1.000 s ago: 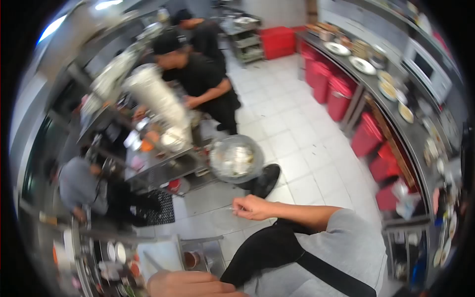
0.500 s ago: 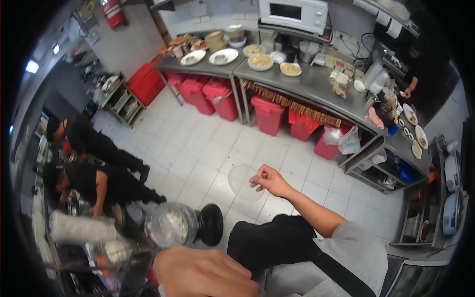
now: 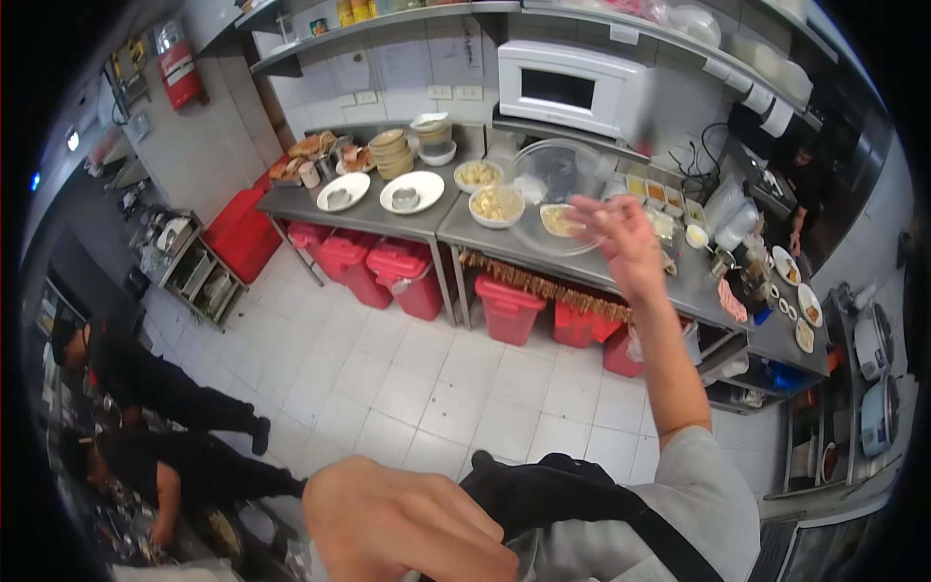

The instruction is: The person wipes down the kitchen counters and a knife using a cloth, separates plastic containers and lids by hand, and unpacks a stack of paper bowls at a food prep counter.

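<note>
The lid, clear and round, is out at arm's length, seen against the desk. The right hand has its grip closed on the lid's right edge, though blur hides the exact pinch. The left hand is curled close to the camera; its fingertips are hidden, so whether it holds anything cannot be told.

A pinch at one edge probably lets a thin lid tip or flex, so a firm thumb below, a slow wrist and room around the rim would serve it well. Clearance matters most near the open food.

Through the lid shows a small bowl of pale food. Just left of it, the front bowl and the back bowl hold pale, lumpy food too. Farther left, two white plates each bear a round grey piece, near stacked bowls. Right of the lid, small tubs hold yellow, orange and green fillings. Red bins stand under the desk.
</note>
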A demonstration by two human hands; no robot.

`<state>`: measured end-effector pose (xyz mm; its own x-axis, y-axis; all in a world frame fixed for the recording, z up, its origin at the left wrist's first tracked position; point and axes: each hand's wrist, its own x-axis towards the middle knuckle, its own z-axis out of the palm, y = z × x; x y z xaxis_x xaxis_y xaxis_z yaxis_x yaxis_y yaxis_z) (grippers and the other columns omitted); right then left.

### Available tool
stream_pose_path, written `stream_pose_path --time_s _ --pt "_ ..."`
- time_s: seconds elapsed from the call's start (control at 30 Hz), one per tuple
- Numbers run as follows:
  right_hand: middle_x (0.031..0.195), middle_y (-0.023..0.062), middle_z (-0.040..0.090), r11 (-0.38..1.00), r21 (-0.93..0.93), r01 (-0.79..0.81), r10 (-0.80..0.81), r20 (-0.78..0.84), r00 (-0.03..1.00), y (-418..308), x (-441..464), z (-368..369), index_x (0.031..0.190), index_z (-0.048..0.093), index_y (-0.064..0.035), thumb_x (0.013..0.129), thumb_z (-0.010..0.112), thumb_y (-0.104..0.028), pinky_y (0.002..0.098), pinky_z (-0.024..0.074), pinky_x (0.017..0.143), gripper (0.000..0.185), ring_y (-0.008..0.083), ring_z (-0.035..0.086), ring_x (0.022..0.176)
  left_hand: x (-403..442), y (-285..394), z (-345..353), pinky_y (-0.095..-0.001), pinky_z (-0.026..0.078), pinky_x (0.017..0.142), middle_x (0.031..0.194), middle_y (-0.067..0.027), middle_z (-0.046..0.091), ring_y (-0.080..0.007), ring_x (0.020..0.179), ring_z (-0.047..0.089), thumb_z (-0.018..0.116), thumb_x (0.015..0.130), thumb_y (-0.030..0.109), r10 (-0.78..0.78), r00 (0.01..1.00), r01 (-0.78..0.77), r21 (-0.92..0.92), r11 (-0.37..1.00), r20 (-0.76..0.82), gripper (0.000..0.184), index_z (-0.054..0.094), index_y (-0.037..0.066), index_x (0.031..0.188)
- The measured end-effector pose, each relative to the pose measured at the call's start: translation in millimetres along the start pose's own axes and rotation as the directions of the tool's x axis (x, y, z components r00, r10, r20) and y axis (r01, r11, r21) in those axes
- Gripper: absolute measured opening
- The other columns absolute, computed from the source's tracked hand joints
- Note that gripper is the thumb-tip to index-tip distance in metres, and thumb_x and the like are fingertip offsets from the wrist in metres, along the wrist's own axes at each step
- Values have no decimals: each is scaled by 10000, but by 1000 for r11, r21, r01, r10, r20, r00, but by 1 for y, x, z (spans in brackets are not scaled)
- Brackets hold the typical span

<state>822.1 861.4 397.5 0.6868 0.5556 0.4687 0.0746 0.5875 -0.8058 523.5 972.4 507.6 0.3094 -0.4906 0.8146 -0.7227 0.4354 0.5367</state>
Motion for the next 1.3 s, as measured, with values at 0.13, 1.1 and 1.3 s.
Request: stream_pose_path --time_s 0.13,1.1,1.3 --pt "1135 231 560 977 -83 194 -198 -40 979 -30 35 -7 971 399 -86 886 494 -41 413 456 897 136 325 566 1053 -4 -5 -51 -258 356 368 705 -158 563 -174 452 500 455 868 25 14 1000 -14 -22 1000 -17 183 616 106 836" --pt "946 100 627 -9 -471 882 -719 616 321 222 615 218 1001 591 -55 784 518 15 363 452 778 239 271 593 861 -615 -149 -44 -418 463 849 1073 -182 598 -321 983 585 576 778 446 -363 -919 346 -763 -546 -157 471 608 91 1086" --pt "946 120 621 -176 -626 759 -697 624 353 258 750 244 1003 583 -52 818 482 -54 403 444 776 211 296 583 879 -708 -104 -80 -414 477 802 940 -161 624 -321 901 603 537 798 436 -297 -937 295 -867 -401 -181 418 628 98 1027"
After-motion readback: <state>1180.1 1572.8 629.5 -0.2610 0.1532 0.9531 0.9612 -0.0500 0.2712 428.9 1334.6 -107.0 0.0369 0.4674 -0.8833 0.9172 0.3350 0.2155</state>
